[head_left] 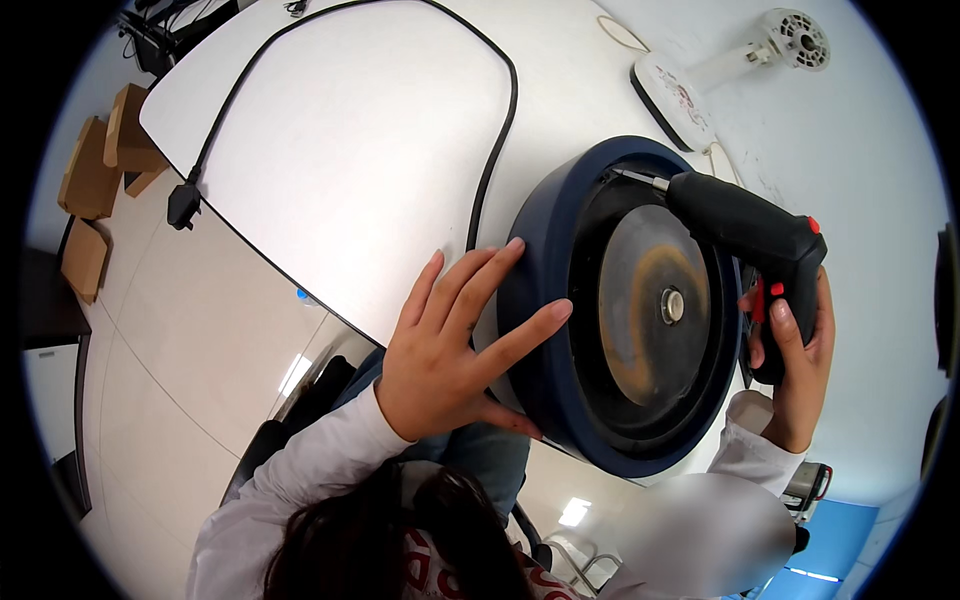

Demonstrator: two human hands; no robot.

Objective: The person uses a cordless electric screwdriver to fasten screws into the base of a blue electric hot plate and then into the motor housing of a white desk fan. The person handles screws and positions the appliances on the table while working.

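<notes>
Far left of frame: brown cardboard boxes [95, 175] on the pale tiled floor [170, 340], not in play. A black power cord with plug [184, 203] runs off the edge of the white round table [350, 150] at upper left and loops back across the top toward the appliance.

Centre: my left hand [450, 345] lies flat with fingers spread on the rim of the dark blue round appliance base [545, 300], which is tipped on its side at the table edge, underside facing me. No closed grip there, just an open palm bracing it. Inside sits a grey metal disc with brownish scorch marks [650, 300] and a small hub in the middle.

Right of centre: my right hand [800, 355] is wrapped around the handle of the black cordless electric screwdriver with red buttons [750, 235], index finger near the trigger. The bit is at the inner top edge of the base, upper centre-right; the screw itself is too small to see.

Upper right: a white desk fan [720, 70] lying on the table, well apart.

My read: screw-driving step on the underside, one fastener at the rim in hand. Next move calls for keeping the bit square in the head, steady brace from the left palm so the base doesn't roll, short trigger pulls.
</notes>
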